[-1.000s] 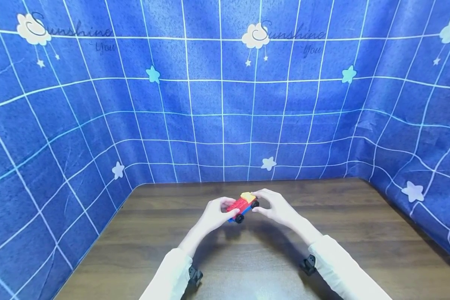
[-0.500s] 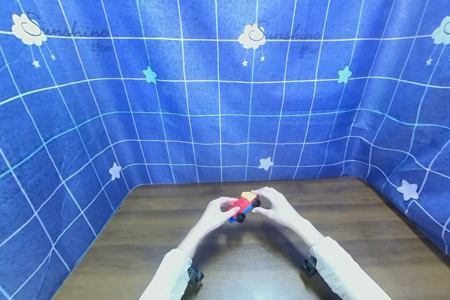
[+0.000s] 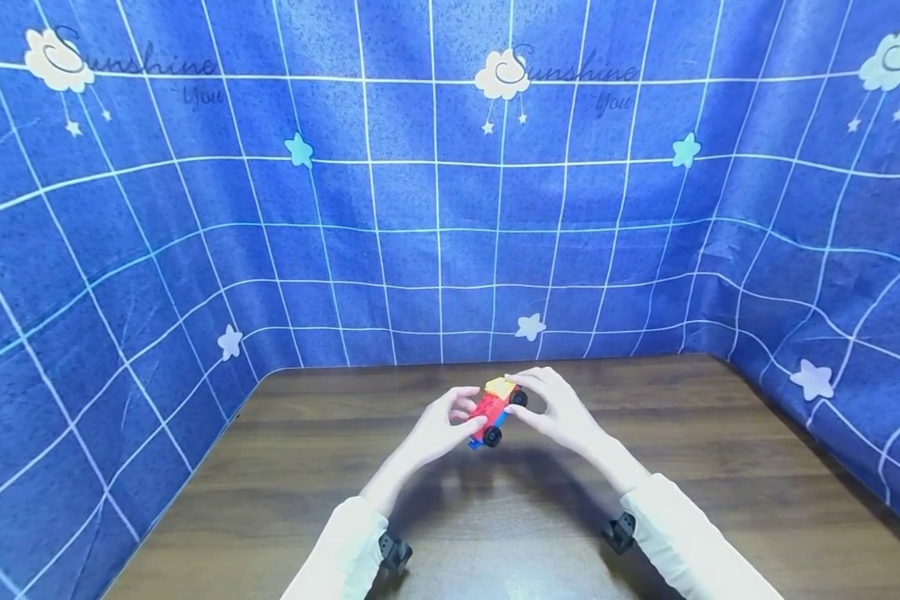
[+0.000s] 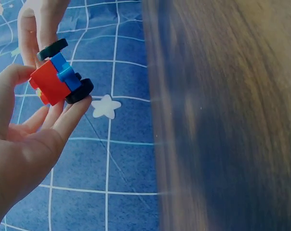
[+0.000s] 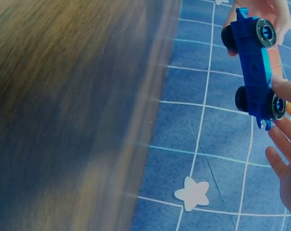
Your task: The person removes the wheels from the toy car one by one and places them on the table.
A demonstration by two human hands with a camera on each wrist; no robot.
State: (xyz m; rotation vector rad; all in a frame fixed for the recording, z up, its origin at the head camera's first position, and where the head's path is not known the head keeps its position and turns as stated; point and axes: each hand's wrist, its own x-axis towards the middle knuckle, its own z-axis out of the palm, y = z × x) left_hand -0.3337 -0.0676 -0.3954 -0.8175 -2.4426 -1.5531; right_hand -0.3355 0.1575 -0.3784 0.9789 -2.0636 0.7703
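Observation:
A toy car (image 3: 486, 410) built of bricks hangs tilted above the table, held between both hands. It has a red body, a yellow block (image 3: 499, 387) at its far end, a blue base (image 5: 254, 67) and black wheels. My left hand (image 3: 438, 430) grips the near end, its thumb on the red side and its fingers bent around the opposite side. At the yellow end, my right hand (image 3: 558, 407) pinches the car with thumb and fingers. The right wrist view looks onto the blue underside. In the left wrist view, the red end face (image 4: 50, 84) shows.
Beneath the hands lies a brown wood-grain table (image 3: 330, 483), with shadows of the arms on it. A blue curtain (image 3: 420, 200) with white grid lines, stars and clouds surrounds the table's back and sides. Dark wrist devices (image 3: 394, 553) are strapped under both white sleeves.
Both hands and the car have shifted slightly right, and the car has turned so its length stands steeper in the head view. The left fingers have lifted a little along its far side.

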